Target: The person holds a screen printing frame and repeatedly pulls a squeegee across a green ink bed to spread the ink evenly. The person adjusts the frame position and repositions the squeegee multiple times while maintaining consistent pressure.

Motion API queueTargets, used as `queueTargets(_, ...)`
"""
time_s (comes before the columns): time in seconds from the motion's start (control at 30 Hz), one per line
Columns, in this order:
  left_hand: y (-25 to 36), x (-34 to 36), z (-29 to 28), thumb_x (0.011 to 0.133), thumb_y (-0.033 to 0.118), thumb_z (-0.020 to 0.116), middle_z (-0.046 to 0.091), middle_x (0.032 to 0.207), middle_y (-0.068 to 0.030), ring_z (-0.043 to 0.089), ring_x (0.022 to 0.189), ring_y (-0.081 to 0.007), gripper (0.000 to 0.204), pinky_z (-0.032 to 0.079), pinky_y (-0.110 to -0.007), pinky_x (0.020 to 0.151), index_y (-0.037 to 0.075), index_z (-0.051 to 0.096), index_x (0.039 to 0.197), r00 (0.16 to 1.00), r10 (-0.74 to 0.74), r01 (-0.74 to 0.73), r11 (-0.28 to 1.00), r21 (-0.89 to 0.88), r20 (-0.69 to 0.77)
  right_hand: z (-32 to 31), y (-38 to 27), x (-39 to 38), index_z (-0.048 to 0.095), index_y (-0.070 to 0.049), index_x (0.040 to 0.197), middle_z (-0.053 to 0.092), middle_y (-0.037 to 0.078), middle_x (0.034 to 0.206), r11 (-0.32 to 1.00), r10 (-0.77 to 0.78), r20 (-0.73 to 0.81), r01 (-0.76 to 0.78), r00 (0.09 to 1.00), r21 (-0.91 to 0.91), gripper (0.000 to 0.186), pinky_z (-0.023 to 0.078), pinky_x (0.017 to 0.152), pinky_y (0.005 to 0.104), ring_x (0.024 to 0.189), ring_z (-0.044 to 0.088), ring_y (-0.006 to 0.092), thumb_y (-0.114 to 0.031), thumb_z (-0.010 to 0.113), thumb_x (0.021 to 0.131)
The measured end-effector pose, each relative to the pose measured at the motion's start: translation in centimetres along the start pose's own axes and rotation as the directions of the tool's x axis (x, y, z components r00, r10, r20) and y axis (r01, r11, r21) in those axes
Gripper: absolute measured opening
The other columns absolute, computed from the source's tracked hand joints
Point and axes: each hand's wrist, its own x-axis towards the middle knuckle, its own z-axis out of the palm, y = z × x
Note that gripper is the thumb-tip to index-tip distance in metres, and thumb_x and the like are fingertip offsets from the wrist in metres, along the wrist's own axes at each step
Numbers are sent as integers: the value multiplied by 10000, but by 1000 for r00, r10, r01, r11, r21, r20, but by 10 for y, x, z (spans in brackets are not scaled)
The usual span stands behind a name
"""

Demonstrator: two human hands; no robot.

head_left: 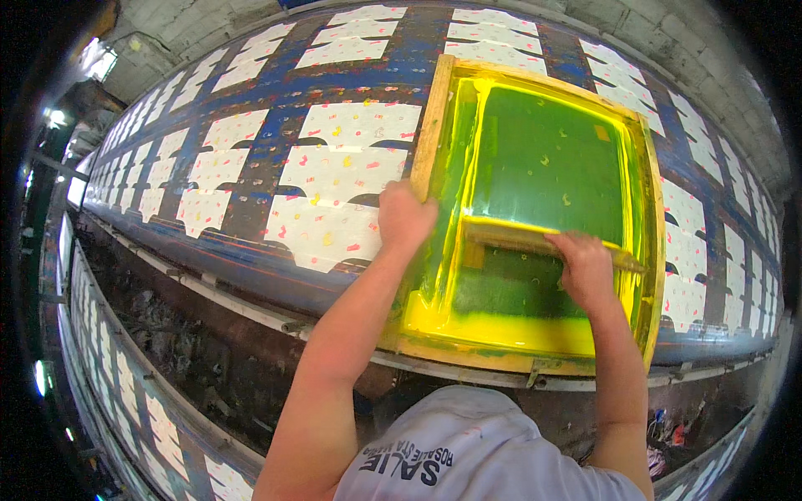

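A wooden-framed printing screen (443, 92) with green mesh (547, 146) lies on a long table. Yellow ink (493, 330) pools along its lower side and streaks both sides. My left hand (404, 215) grips the frame's left rail. My right hand (583, 265) is closed on a long squeegee (505, 236), which lies crosswise over the middle of the mesh, with yellow ink along its blade. White cut fabric pieces (334, 167) printed with small pink and yellow shapes lie in rows to either side; what is under the screen is hidden.
The table (251, 117) runs far left and right, its near edge fitted with a metal rail (234, 296). A similar table (134, 367) with white pieces stands behind me at lower left. A block wall (585, 21) rises beyond, and some coloured clutter (672, 434) sits at lower right.
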Motion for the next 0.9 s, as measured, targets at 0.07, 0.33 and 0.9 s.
queueTargets(0.07,4,-2,2,910,329,816,698,1183,-307,693,1149,-476,477,569,-561,1016,-78,736,1145,1000,2,-2,1000,20,-31,7,28,37,816,-181,1276,803,179,1138,999,35,56,-34,998,-7,523,620,917,522,1004,769,405,63,648,845)
queueTargets(0.33,7,-4,7,1035,453,741,704,1159,-248,683,1137,-452,489,565,-562,983,-12,735,1187,996,-54,63,991,118,-76,48,147,198,797,-200,1341,808,196,1146,999,35,-49,-35,998,5,546,623,963,564,1076,780,423,35,641,874)
queueTargets(0.9,11,1,14,1054,453,728,716,1116,-298,698,1072,-494,524,566,-565,951,-65,731,1130,990,-20,54,969,243,-139,64,244,327,707,-103,1418,764,239,1305,998,-58,62,59,996,-25,504,562,1070,576,1227,716,455,-71,708,915)
